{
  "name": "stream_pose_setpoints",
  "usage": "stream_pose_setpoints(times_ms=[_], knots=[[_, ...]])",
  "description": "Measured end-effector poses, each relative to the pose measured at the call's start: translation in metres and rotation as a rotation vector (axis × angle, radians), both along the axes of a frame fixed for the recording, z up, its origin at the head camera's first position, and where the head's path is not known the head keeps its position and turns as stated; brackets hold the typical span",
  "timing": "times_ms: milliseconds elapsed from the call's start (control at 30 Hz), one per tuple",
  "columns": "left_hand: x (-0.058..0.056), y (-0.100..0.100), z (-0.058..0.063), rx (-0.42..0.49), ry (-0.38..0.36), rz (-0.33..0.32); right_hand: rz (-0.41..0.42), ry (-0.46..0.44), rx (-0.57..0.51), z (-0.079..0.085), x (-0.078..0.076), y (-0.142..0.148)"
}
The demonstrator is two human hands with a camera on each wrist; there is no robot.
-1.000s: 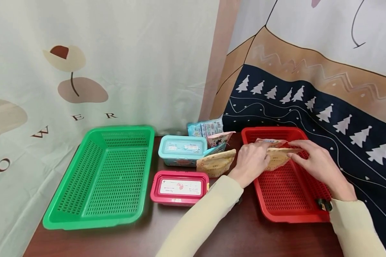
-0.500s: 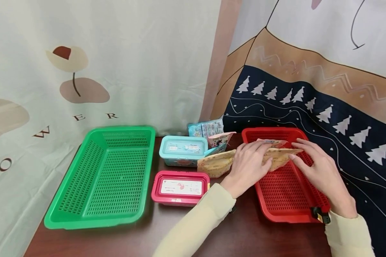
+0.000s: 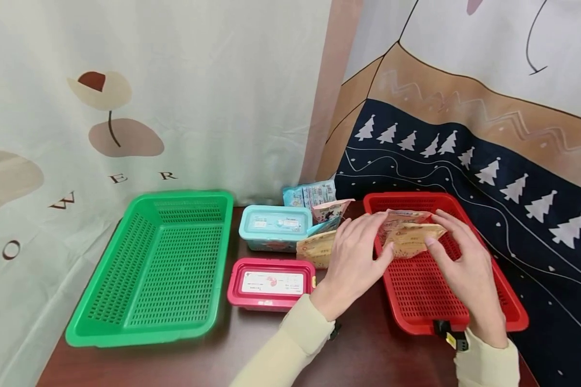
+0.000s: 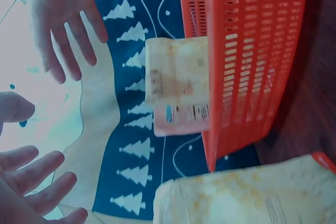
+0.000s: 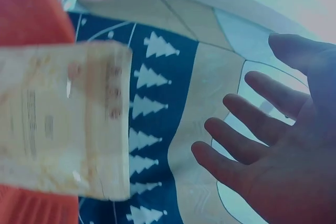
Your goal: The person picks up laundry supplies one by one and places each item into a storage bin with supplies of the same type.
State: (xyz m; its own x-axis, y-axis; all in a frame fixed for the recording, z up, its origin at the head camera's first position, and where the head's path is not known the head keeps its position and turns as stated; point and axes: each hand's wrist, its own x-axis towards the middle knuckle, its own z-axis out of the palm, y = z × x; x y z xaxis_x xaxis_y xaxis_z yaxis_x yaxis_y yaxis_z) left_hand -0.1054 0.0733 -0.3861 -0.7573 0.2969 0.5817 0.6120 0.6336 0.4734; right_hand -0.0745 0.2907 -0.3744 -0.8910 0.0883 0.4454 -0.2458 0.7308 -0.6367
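Observation:
My left hand (image 3: 351, 260) hovers at the left rim of the red basket (image 3: 428, 285), its fingers spread and holding nothing. Over the basket's right side is my right hand (image 3: 467, 263), also spread, with nothing in its grasp. Between them a beige pouch (image 3: 411, 239) stands upright inside the basket, its top above the rim in the left wrist view. Behind it stands a pink packet (image 3: 404, 216). Both hands are apart from the pouch in the wrist views. Another beige pouch (image 3: 314, 250) stands left of the basket, partly covered by my left hand.
A green basket (image 3: 174, 274) is at the left. Between the baskets are a light blue lidded box (image 3: 276, 221) and a crimson lidded box (image 3: 271, 283). Blue packets (image 3: 319, 193) and a pink packet (image 3: 330, 209) stand near the curtain (image 3: 222, 107).
Both hands have drawn back from the beige pouch in the red basket, the left toward the left and nearer me, the right downward and slightly left. The pouch stays standing there.

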Motion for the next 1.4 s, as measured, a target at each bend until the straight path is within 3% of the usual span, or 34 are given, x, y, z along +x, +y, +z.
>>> stream_pose_setpoints(times_ms=[300,500,700,967,1200,1400], knots=[[0.006,-0.038,-0.009,0.115,0.039,0.046,0.042,-0.004,-0.112,-0.013,-0.001,-0.027],[0.008,-0.066,-0.018,0.118,0.025,0.116,0.089,-0.025,-0.214,-0.025,-0.002,-0.051],[0.010,-0.090,-0.027,0.117,-0.059,0.166,0.148,-0.092,-0.330,-0.035,-0.003,-0.074],[0.011,-0.112,-0.037,0.220,-0.165,0.187,0.191,-0.183,-0.433,-0.046,-0.013,-0.097],[0.007,-0.119,-0.043,0.313,-0.328,0.202,0.214,-0.284,-0.487,-0.059,-0.027,-0.115],[0.004,-0.119,-0.044,0.354,-0.487,0.210,0.170,-0.317,-0.561,-0.071,-0.037,-0.127]])
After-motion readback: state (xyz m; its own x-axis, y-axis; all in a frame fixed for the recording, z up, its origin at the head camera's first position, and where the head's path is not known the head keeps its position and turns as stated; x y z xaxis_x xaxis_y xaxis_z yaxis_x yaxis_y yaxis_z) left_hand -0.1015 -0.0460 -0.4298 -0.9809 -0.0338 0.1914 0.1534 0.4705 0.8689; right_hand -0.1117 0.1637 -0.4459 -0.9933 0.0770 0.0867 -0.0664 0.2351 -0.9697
